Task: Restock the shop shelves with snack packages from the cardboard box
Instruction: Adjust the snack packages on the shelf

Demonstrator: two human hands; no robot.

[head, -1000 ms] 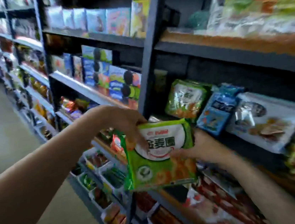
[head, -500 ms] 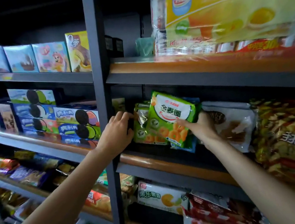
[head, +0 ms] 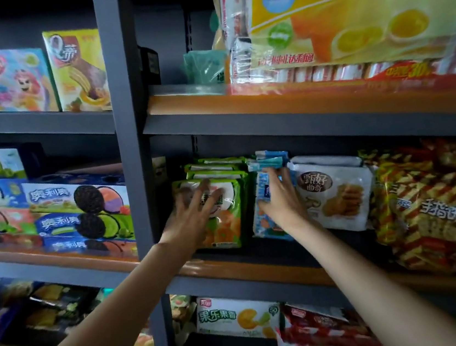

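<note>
A green snack package point(head: 229, 224) stands upright at the front of a row of like green packs on the middle shelf point(head: 250, 269). My left hand point(head: 194, 214) has its fingers spread straight against the front of that green package. My right hand point(head: 280, 198) presses on the blue packages point(head: 264, 220) that stand just right of the green row, its fingers laid over their upper edge. The cardboard box is out of view.
A white cookie bag point(head: 335, 194) and striped red-yellow bags point(head: 420, 206) fill the shelf to the right. A grey upright post point(head: 132, 155) divides the bays; Oreo boxes point(head: 82, 211) sit left of it. Large yellow cake packs point(head: 359, 13) sit on the shelf above.
The green package went from both hands in front of me onto the shelf, now upright in its row. My left hand moved onto its front; my right shifted to the blue packs.
</note>
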